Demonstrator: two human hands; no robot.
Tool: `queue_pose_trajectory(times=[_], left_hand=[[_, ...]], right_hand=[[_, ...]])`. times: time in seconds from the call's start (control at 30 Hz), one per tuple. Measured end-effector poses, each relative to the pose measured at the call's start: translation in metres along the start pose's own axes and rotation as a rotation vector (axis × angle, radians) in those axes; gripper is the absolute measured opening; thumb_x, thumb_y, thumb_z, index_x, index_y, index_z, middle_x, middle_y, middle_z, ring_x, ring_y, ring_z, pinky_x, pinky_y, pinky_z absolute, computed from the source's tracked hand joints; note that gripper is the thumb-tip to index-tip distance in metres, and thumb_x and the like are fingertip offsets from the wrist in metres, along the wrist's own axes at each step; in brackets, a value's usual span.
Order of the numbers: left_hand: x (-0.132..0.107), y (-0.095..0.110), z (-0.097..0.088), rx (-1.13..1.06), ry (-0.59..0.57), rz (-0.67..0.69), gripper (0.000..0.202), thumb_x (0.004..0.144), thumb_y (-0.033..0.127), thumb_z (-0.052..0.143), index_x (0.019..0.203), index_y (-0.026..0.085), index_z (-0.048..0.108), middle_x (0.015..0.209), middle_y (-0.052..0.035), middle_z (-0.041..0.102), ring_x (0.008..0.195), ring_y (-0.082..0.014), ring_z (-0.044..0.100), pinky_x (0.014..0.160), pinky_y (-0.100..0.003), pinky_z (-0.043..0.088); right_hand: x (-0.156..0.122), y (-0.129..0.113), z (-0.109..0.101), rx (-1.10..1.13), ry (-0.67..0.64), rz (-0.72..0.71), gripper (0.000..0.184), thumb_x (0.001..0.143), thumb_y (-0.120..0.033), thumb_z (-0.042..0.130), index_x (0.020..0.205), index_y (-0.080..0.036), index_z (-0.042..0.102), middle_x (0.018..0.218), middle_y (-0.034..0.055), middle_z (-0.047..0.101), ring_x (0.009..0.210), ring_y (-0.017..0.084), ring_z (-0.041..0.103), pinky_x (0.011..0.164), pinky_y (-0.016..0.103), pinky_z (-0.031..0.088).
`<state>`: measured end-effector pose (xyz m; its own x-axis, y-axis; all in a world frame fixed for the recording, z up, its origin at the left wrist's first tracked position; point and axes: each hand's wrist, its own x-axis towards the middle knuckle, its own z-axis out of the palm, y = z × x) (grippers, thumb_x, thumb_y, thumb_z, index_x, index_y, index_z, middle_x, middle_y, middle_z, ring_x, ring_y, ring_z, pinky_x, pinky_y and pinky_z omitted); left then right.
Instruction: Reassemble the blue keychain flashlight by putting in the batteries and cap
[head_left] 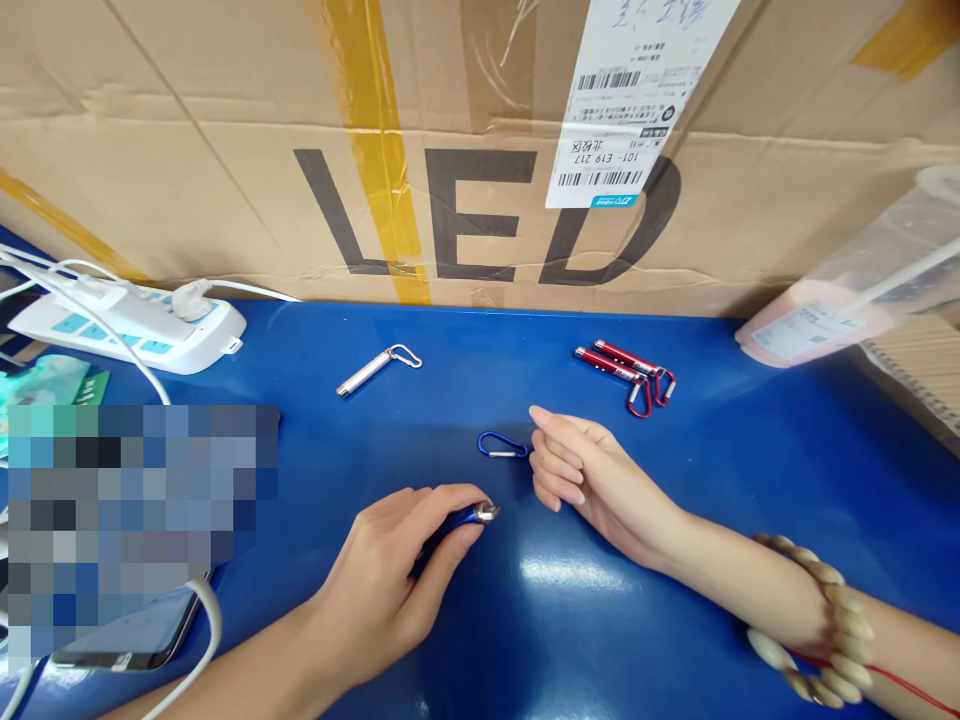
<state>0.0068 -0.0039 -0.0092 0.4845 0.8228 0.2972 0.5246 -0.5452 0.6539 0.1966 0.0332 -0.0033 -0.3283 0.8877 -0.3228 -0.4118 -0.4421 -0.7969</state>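
Note:
My left hand (397, 575) grips a small blue keychain flashlight (459, 522), its silver tip sticking out past my fingers. A loose blue carabiner clip (501, 446) lies on the blue table (540, 620) just beyond. My right hand (589, 475) rests on the table with fingers loosely curled, fingertips close to the clip and holding nothing. A beaded bracelet (814, 625) sits on my right wrist. A silver keychain flashlight (376, 368) lies further back on the left. Two red keychain flashlights (626, 372) with red clips lie at the back right.
A large cardboard box (480, 150) printed "LED" walls off the back of the table. A white power strip (131, 325) with cables sits at the far left, a phone (127, 635) at the left front. A plastic bag (855, 290) lies at the right.

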Motion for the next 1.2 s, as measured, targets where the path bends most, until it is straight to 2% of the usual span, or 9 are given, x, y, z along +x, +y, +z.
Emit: queue_pose_trajectory(times=[0.2,0.3,0.37,0.47,0.6,0.93,1.2], left_hand=[[0.0,-0.0006,-0.0003,0.002,-0.008,0.0,0.015,0.09,0.018,0.046,0.103,0.022,0.053,0.085,0.0013,0.068,0.071,-0.0098,0.063,0.065,-0.019,0.046],[-0.0008,-0.0013,0.0006,-0.019,-0.003,-0.01,0.016,0.091,0.017,0.045,0.104,0.022,0.052,0.087,0.0017,0.068,0.07,-0.0086,0.063,0.067,-0.018,0.046],[-0.0013,-0.0014,0.001,-0.036,-0.005,-0.007,0.017,0.091,0.016,0.043,0.105,0.022,0.052,0.087,0.0021,0.067,0.069,-0.0073,0.062,0.067,-0.017,0.045],[-0.0019,-0.0015,0.001,-0.044,-0.003,-0.005,0.018,0.091,0.015,0.043,0.105,0.022,0.052,0.088,0.0026,0.067,0.069,-0.0064,0.061,0.067,-0.016,0.045],[-0.0021,-0.0018,0.0006,-0.039,-0.009,-0.018,0.018,0.091,0.015,0.043,0.105,0.023,0.052,0.087,0.0033,0.067,0.069,-0.0061,0.061,0.067,-0.015,0.044],[-0.0019,-0.0011,0.0005,-0.047,-0.009,-0.007,0.018,0.09,0.015,0.044,0.105,0.022,0.051,0.089,0.0029,0.067,0.071,-0.0065,0.061,0.069,-0.015,0.045],[-0.0015,-0.0015,0.0007,-0.057,-0.013,-0.014,0.018,0.09,0.015,0.043,0.105,0.023,0.051,0.086,0.0037,0.066,0.068,-0.0066,0.061,0.066,-0.016,0.045]], right_hand=[[-0.0002,0.0,-0.0007,-0.008,-0.028,-0.019,0.043,0.077,-0.037,0.063,0.051,-0.019,0.035,0.045,-0.0091,0.033,0.04,0.004,0.031,0.045,0.02,0.038],[-0.0011,-0.0007,-0.0002,-0.051,-0.061,-0.045,0.033,0.071,-0.029,0.07,0.062,-0.019,0.039,0.05,-0.0098,0.039,0.045,0.004,0.035,0.049,0.018,0.036],[-0.0016,-0.0004,-0.0003,-0.092,-0.082,-0.057,0.034,0.069,-0.024,0.072,0.066,-0.019,0.038,0.054,-0.0098,0.043,0.048,0.004,0.037,0.051,0.018,0.034],[-0.0019,0.0009,-0.0017,-0.081,-0.109,-0.033,0.03,0.076,-0.023,0.064,0.069,-0.02,0.036,0.052,-0.0103,0.04,0.047,0.004,0.035,0.051,0.019,0.034],[-0.0019,0.0022,-0.0044,0.03,-0.116,-0.002,0.015,0.083,-0.021,0.052,0.083,-0.022,0.037,0.05,-0.0111,0.036,0.046,0.006,0.034,0.053,0.022,0.036],[-0.003,0.0008,-0.004,0.03,-0.143,0.011,0.013,0.083,-0.015,0.048,0.084,-0.022,0.036,0.052,-0.01,0.036,0.048,0.006,0.035,0.055,0.023,0.035],[-0.0032,0.0044,-0.0063,0.022,-0.152,-0.054,0.023,0.073,-0.01,0.051,0.089,-0.022,0.038,0.056,-0.0095,0.043,0.051,0.007,0.036,0.057,0.024,0.033]])
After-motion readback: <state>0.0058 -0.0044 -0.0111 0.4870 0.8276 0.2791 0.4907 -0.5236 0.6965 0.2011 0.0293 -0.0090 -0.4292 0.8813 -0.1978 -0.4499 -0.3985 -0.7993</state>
